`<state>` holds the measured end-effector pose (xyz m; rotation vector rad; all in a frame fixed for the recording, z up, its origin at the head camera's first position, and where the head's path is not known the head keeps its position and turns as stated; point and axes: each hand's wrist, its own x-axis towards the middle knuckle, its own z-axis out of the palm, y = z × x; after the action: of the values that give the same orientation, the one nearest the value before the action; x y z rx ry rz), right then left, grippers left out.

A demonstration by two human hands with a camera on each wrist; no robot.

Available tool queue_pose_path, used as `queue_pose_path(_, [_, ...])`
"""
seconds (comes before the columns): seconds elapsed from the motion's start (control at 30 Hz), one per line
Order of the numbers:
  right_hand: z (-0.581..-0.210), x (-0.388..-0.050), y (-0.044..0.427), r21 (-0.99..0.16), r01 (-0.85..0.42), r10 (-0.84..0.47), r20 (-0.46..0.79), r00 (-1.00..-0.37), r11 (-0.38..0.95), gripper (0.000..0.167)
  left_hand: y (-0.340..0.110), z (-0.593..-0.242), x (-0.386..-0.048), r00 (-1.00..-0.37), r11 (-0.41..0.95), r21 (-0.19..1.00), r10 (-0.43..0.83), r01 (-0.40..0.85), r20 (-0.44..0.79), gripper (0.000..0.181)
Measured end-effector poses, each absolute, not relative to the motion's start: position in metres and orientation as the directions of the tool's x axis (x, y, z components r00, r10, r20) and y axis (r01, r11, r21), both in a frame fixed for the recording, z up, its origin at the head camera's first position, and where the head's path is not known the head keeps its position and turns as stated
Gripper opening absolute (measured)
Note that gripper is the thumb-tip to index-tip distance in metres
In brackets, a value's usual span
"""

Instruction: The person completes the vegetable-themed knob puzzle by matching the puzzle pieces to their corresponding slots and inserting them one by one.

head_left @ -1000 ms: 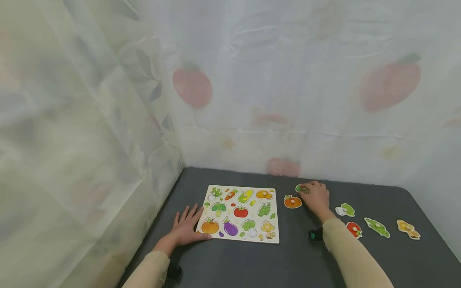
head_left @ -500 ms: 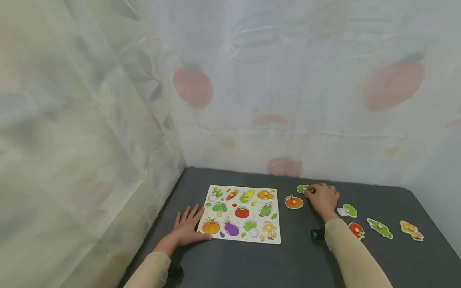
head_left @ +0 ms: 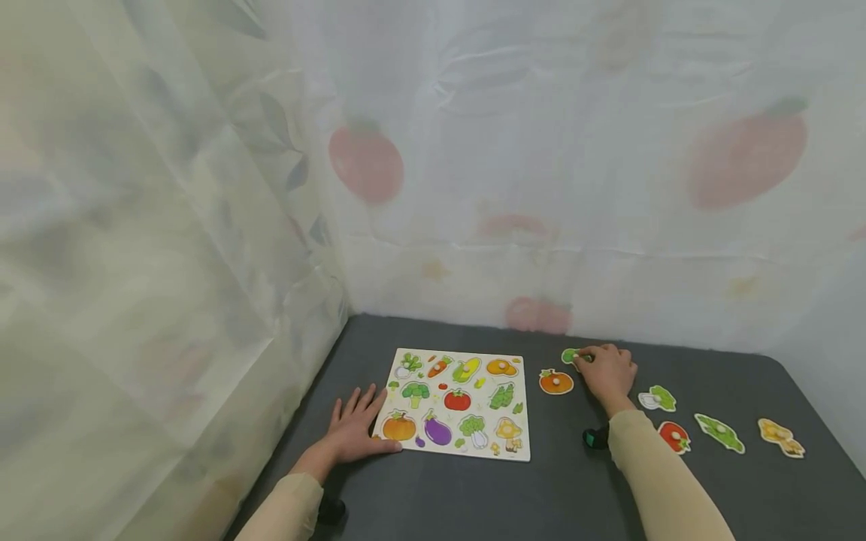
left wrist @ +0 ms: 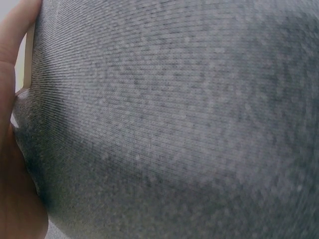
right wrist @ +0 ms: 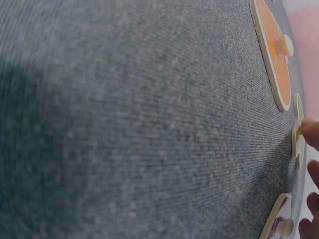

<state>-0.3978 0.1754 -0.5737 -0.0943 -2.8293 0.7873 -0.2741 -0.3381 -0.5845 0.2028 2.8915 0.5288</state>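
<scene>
My left hand (head_left: 353, 433) lies with spread fingers along the left side of the vegetable board (head_left: 444, 382), thumb at its lower-left corner. Part of that hand (left wrist: 12, 119) and the board's edge (left wrist: 29, 59) show in the left wrist view. Right of the board, my right hand (head_left: 607, 376) pinches a small green piece (head_left: 568, 356) that lies on the table, partly covered by the fingers. In the right wrist view, the thumb of the right hand (right wrist: 311, 174) meets the green piece (right wrist: 299, 109) at its knob. A pumpkin piece (head_left: 556, 382) lies just left of the right hand.
Right of my right arm lie a white-and-green piece (head_left: 658, 399), a tomato piece (head_left: 673, 437), a green pod piece (head_left: 720, 433) and a yellow piece (head_left: 781, 438). The right wrist view also shows a purple piece (right wrist: 277, 219). A printed curtain (head_left: 541, 188) stands behind the table.
My right hand has shifted slightly right, uncovering more of the green piece. The left hand stays at the board. The head view has turned a little left.
</scene>
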Motion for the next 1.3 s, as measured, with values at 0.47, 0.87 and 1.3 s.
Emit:
queue_pose_path(0.47, [-0.574,-0.398,0.174,-0.517,0.021,0.127,0.170,-0.977,0.856,0.031,-0.339,-0.591,-0.275,-0.975,0.922,0.371,0.173,0.109,-0.143,0.124])
queue_pose_path(0.87, [-0.569,-0.397,0.173,-0.506,0.027,0.115,0.145,-0.983,0.862,0.032,-0.339,-0.588,-0.272,-0.974,0.913,0.391,0.182,0.117,-0.134,0.123])
queue_pose_path(1.3, [-0.565,-0.398,0.173,-0.511,-0.002,0.089,0.153,-0.984,0.860,0.030,-0.341,-0.589,-0.271,-0.972,0.901,0.414,0.198,0.131,-0.123,0.122])
